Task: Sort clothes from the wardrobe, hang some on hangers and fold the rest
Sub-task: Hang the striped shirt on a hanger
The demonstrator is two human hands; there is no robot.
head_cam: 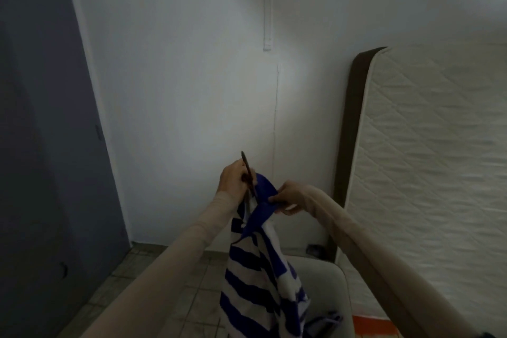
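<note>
Closest to me, both of my forearms in beige sleeves reach forward and up. Between them hangs the striped shirt [255,280], blue and white, its lower part draping down past the bottom of the view. My left hand [233,181] grips the dark hanger [248,173] with fingers curled round it; the hanger's hook sticks up above the knuckles, and its lower part goes down into the shirt's neck opening. My right hand [288,196] pinches the solid blue collar [263,195] of the shirt, thumb and fingers closed on the fabric just beside the hanger. The shirt is held in the air in front of the wall, touching nothing else that I can see.

Below and behind the shirt stands a pale chair [326,282], with a small bluish item lying on it that I cannot identify. Beside it shows an orange patch [367,321]. The floor [153,269] is tiled. To the right a quilted mattress [428,162] leans upright against the white wall [178,77]. At far left is a grey door [41,118].
</note>
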